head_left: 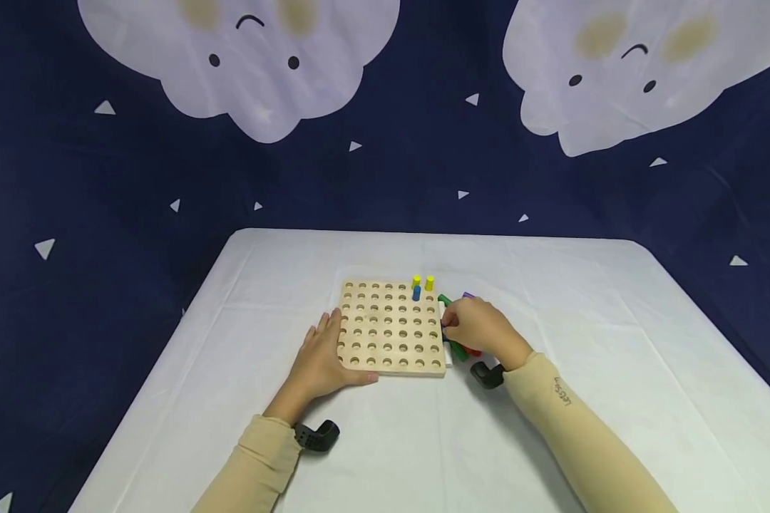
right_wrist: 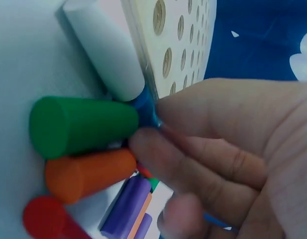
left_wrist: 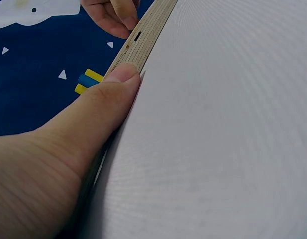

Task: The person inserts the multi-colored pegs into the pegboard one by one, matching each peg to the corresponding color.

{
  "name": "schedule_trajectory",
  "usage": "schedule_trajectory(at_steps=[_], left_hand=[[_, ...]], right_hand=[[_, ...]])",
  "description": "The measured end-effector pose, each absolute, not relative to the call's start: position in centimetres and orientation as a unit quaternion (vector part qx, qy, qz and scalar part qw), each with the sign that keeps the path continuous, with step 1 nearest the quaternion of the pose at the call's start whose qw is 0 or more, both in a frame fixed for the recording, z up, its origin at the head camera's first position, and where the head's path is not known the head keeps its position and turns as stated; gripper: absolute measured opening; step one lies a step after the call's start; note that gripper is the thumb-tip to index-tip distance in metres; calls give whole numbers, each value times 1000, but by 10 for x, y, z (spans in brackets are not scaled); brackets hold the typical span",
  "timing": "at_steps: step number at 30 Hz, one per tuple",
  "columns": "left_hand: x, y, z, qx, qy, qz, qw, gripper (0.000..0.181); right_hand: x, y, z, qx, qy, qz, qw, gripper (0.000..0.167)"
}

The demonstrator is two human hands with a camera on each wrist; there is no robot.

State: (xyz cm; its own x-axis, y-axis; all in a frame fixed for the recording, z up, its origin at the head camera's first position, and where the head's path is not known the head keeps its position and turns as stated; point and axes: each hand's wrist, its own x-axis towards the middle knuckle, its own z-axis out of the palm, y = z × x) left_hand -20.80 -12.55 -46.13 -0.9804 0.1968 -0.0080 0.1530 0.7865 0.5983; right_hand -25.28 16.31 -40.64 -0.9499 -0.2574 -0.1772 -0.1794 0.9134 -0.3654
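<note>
A square wooden pegboard with rows of round holes lies on the table. Two yellow pegs and one blue peg stand upright near its far right corner. My left hand rests against the board's near left corner, fingers along the left side, with the thumb on the near edge. Just beyond the right side, my right hand pinches another blue peg between thumb and fingertips; the fingers partly hide it. Around those fingertips lie a white peg, a green peg and an orange peg.
More loose pegs lie in the pile right of the board, among them a red peg and a purple peg. A white cloth covers the table. Behind it hangs a dark blue backdrop with clouds and triangles.
</note>
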Motion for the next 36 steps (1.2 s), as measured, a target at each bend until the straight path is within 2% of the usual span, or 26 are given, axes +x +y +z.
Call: schedule_trajectory(at_steps=[12, 28, 36], left_hand=[[-208, -126, -460, 89, 944, 317, 34, 147], [-208, -126, -463, 92, 945, 312, 30, 146], [-208, -126, -462, 91, 945, 312, 29, 146]], right_hand=[[-255, 156, -399, -65, 982, -120, 127, 14], [-257, 154, -396, -95, 985, -59, 135, 11], [-257, 153, -398, -98, 985, -64, 124, 15]])
